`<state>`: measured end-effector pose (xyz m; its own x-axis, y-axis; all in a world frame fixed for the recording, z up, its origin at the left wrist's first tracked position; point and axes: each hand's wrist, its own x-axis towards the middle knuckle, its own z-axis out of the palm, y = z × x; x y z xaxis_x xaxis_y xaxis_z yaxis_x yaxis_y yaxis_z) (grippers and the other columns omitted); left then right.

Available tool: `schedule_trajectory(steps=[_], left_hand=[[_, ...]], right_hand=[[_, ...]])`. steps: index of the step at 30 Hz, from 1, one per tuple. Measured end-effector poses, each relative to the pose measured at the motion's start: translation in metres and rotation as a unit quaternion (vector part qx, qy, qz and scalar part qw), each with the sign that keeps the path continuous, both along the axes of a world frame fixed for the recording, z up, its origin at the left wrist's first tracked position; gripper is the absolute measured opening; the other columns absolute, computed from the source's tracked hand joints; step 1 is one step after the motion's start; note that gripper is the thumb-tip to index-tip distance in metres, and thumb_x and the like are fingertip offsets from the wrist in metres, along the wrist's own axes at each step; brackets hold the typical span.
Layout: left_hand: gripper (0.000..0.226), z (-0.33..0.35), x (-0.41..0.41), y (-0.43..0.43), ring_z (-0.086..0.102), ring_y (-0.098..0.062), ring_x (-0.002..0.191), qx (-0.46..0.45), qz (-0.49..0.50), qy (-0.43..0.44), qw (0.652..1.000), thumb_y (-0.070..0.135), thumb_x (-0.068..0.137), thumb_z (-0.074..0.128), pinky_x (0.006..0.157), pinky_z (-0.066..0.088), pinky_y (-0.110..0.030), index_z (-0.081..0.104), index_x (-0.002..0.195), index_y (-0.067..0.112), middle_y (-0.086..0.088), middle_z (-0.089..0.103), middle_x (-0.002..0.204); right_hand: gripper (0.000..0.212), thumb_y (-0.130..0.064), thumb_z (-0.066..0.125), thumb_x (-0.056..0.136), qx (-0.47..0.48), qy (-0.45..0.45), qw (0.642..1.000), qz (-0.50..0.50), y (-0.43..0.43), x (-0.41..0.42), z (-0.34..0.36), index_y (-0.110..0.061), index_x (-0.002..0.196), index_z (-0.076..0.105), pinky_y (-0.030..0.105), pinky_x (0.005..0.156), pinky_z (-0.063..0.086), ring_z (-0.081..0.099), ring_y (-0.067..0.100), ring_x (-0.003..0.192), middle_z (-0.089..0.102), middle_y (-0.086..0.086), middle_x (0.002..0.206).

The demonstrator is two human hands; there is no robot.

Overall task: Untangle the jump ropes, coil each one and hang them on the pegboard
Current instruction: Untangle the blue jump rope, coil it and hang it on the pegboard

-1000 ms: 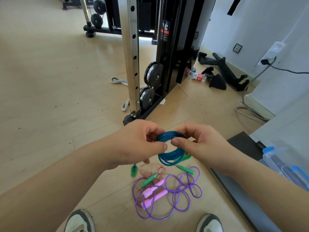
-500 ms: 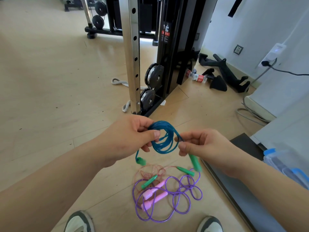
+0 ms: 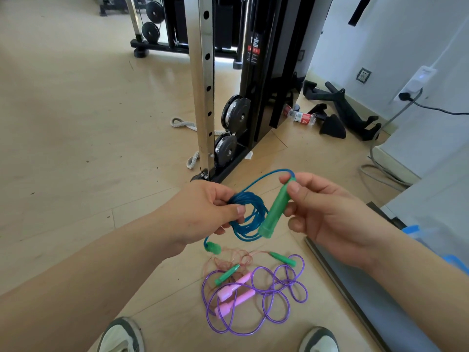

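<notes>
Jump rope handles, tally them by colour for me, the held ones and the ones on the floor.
Green handles: 4, one in the right hand, one dangling from the blue rope in the left hand, two on the floor.
Pink handles: 2, both on the floor.
Total: 6

Left hand (image 3: 203, 212) pinches the coiled blue rope (image 3: 250, 219) while the right hand (image 3: 327, 212) holds its green handle (image 3: 275, 209) at three o'clock of the coil, the purple rope (image 3: 256, 298) tangled on the floor (image 3: 76, 123) at six o'clock.
</notes>
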<state>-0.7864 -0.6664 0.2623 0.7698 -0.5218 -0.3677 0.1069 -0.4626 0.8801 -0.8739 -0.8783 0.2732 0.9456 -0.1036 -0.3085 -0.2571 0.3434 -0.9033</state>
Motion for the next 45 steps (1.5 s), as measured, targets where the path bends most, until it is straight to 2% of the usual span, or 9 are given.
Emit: schedule_trajectory(steps=[5, 8, 15, 21, 27, 30, 35, 40, 45], left_hand=[[0.011, -0.001, -0.005, -0.004, 0.069, -0.003, 0.084, -0.009, -0.002, 0.003, 1.000, 0.022, 0.098, 0.068, 0.084, 0.049, -0.023, 0.080, 0.098, 0.024, 0.005, 0.081, 0.088], [0.012, -0.001, -0.006, -0.006, 0.066, -0.012, 0.086, -0.002, -0.001, 0.003, 1.000, 0.022, 0.098, 0.067, 0.096, 0.054, -0.038, 0.080, 0.097, 0.024, 0.003, 0.080, 0.088], [0.013, -0.004, -0.007, -0.012, 0.070, -0.023, 0.076, -0.056, 0.070, 0.042, 0.995, 0.013, 0.099, 0.067, 0.081, 0.065, -0.043, 0.079, 0.098, 0.018, -0.019, 0.076, 0.098], [0.018, -0.008, -0.009, -0.014, 0.069, -0.017, 0.075, -0.067, 0.086, 0.028, 0.994, 0.014, 0.099, 0.066, 0.076, 0.066, -0.034, 0.079, 0.100, 0.025, -0.019, 0.075, 0.100], [0.021, -0.003, -0.016, -0.017, 0.070, -0.016, 0.078, -0.091, 0.049, 0.030, 0.994, 0.013, 0.100, 0.064, 0.081, 0.065, -0.037, 0.080, 0.097, 0.026, -0.007, 0.079, 0.092], [0.020, -0.002, -0.012, -0.015, 0.070, -0.017, 0.080, -0.092, 0.056, 0.038, 0.993, 0.013, 0.100, 0.065, 0.082, 0.064, -0.039, 0.080, 0.096, 0.025, -0.010, 0.078, 0.094], [0.018, 0.002, -0.015, -0.012, 0.073, -0.021, 0.086, -0.115, 0.019, 0.064, 0.991, 0.014, 0.099, 0.066, 0.083, 0.065, -0.036, 0.081, 0.101, 0.024, -0.011, 0.078, 0.097], [0.019, 0.005, -0.018, -0.013, 0.074, -0.017, 0.084, -0.132, -0.006, 0.054, 0.990, 0.012, 0.100, 0.064, 0.084, 0.064, -0.035, 0.079, 0.106, 0.021, -0.008, 0.078, 0.094], [0.019, 0.004, -0.005, -0.007, 0.074, -0.020, 0.080, -0.117, 0.047, 0.020, 0.992, 0.011, 0.100, 0.064, 0.083, 0.065, -0.039, 0.080, 0.101, 0.022, -0.008, 0.078, 0.092]], right_hand=[[0.020, -0.009, 0.069, 0.083, -0.048, -0.050, 0.996, -0.050, 0.003, 0.002, -0.004, -0.005, 0.102, 0.072, 0.032, 0.067, 0.062, 0.068, 0.024, 0.068, 0.066, 0.014, 0.085], [0.015, 0.000, 0.068, 0.088, -0.103, -0.062, 0.990, -0.071, 0.005, 0.000, -0.005, 0.000, 0.104, 0.069, 0.035, 0.069, 0.063, 0.071, 0.029, 0.072, 0.067, 0.020, 0.090], [0.014, 0.010, 0.065, 0.092, -0.153, -0.047, 0.984, -0.072, 0.016, -0.003, -0.007, -0.003, 0.096, 0.061, 0.044, 0.081, 0.063, 0.076, 0.034, 0.082, 0.074, 0.027, 0.092], [0.018, -0.011, 0.085, 0.081, -0.370, -0.072, 0.924, -0.072, 0.014, 0.001, -0.016, -0.023, 0.082, 0.072, 0.037, 0.064, 0.049, 0.055, 0.017, 0.066, 0.069, 0.017, 0.080], [0.012, -0.018, 0.085, 0.081, -0.436, -0.079, 0.896, -0.015, 0.028, 0.000, -0.015, -0.020, 0.081, 0.073, 0.019, 0.053, 0.042, 0.051, 0.012, 0.055, 0.067, 0.007, 0.070], [0.015, -0.035, 0.083, 0.083, -0.453, -0.058, 0.889, -0.022, 0.025, 0.001, -0.012, -0.024, 0.077, 0.075, 0.024, 0.052, 0.039, 0.046, 0.016, 0.052, 0.065, 0.012, 0.067], [0.032, -0.026, 0.086, 0.077, -0.486, -0.034, 0.871, -0.068, 0.023, 0.005, -0.019, -0.030, 0.090, 0.057, 0.021, 0.059, 0.047, 0.054, 0.006, 0.065, 0.063, -0.008, 0.081], [0.035, -0.005, 0.073, 0.083, -0.280, -0.028, 0.958, 0.053, 0.017, 0.006, -0.023, -0.020, 0.114, 0.069, 0.034, 0.087, 0.058, 0.071, 0.018, 0.099, 0.075, 0.007, 0.107], [0.044, -0.012, 0.067, 0.082, -0.168, -0.019, 0.977, 0.134, 0.001, 0.001, -0.024, -0.010, 0.126, 0.068, 0.035, 0.099, 0.054, 0.070, 0.026, 0.106, 0.073, 0.020, 0.119]])
